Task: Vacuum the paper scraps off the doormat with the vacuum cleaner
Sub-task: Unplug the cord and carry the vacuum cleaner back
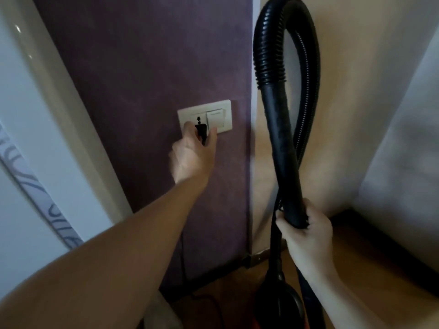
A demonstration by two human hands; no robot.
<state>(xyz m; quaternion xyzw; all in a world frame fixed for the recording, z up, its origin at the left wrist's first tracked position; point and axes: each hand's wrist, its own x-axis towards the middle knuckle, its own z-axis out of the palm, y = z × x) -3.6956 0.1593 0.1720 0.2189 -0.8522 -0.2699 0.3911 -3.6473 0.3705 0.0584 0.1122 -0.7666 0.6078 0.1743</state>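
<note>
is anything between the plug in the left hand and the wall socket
Nothing visible does. The left hand pinches the black plug right at the socket in the cream wall plate; whether the pins are in cannot be told.

At your twelve o'clock the wall (142, 67) is mottled plum purple, carrying a cream outlet plate (204, 116) with a black plug (200, 130). At one o'clock the ribbed hose (266, 55) is glossy black. At nine o'clock the door frame (59, 96) is glossy off-white, beside a grey swirl-patterned strip (35, 191). The floor (368, 257) is warm tan wood; the vacuum body (285, 302) shows black with orange-red.
</note>
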